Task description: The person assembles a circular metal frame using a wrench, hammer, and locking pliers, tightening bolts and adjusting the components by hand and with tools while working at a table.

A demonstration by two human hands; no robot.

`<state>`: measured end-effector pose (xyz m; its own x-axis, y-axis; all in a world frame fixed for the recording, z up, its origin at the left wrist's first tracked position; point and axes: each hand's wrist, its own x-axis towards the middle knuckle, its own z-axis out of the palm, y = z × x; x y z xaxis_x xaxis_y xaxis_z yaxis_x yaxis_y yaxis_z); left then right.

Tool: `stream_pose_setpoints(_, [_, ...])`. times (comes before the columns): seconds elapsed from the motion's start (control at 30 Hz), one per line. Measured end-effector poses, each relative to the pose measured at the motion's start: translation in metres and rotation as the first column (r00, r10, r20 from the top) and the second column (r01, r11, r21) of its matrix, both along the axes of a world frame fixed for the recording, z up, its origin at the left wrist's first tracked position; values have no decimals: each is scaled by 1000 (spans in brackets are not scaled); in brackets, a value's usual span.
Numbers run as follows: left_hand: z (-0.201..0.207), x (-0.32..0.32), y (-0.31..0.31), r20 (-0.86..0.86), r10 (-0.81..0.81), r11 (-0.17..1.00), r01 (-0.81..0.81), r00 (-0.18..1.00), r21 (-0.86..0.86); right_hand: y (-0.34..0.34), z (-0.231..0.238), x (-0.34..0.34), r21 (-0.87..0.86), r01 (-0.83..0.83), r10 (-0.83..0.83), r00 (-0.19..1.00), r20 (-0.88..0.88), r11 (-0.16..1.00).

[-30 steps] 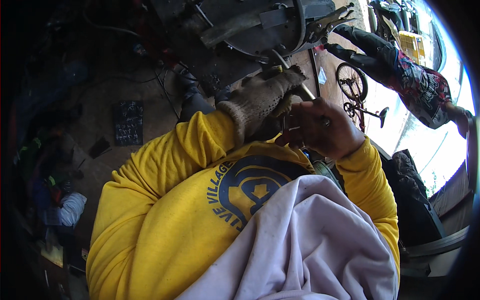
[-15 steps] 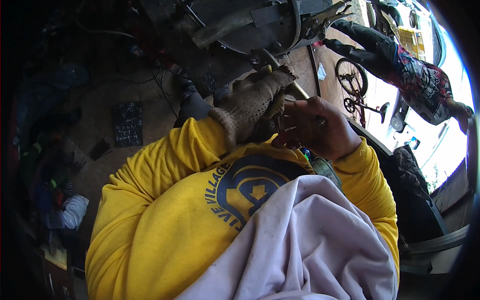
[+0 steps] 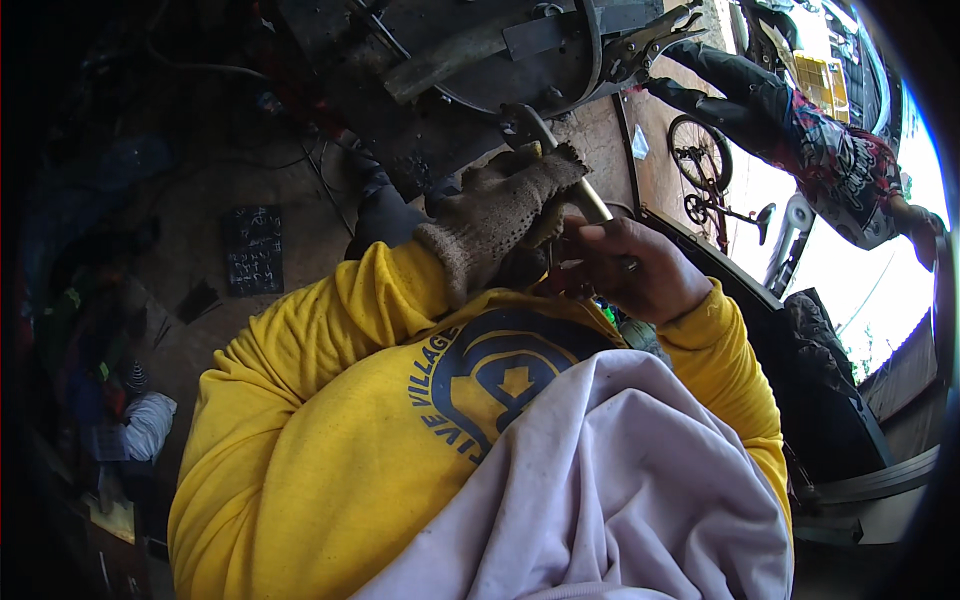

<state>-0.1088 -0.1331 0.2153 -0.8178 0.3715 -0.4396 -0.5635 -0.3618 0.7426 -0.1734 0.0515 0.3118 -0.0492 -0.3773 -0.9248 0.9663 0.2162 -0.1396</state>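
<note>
Gripping a metal wrench [image 3: 560, 165] by its shaft, the gloved left hand [image 3: 505, 215] is curled shut around the tool, whose head lies against the dark curved metal workpiece [image 3: 470, 60] above. The bare right hand [image 3: 630, 265] sits just beside it, fingers [image 3: 600, 240] drawn together as if pinching something small; what they hold cannot be told. Both hands work close to the yellow sweatshirt [image 3: 330, 420]. Likely hazards: the wrench head may slip off the metal, driving the unprotected right hand into sharp edges; a small part could drop from the pinch. Locking pliers [image 3: 650, 45] clamp the workpiece nearby; a bystander [image 3: 830, 150] stands well apart.
</note>
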Motion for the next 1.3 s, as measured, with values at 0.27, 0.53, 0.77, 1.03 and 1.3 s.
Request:
stream_pose_setpoints(0.27, [14,-8,2,470,-18,959,-118,882,259,-9,5,5,82,-2,9,996,-88,997])
stream_pose_setpoints(0.53, [-3,-4,-3,87,-19,998,14,996,59,-12,2,0,-16,-25,24,995,-100,1000])
stream_pose_setpoints(0.77, [-12,3,8,-205,76,994,-91,976,-62,-11,12,-4,22,-197,198,959,-202,980])
stream_pose_setpoints(1.03, [-18,9,15,-99,165,986,-162,981,40,4,5,-8,-93,-347,290,880,-375,933])
stream_pose_setpoints(1.3, [9,-8,16,619,109,918,-318,778,238,-5,-1,-33,124,-875,485,137,-864,469])
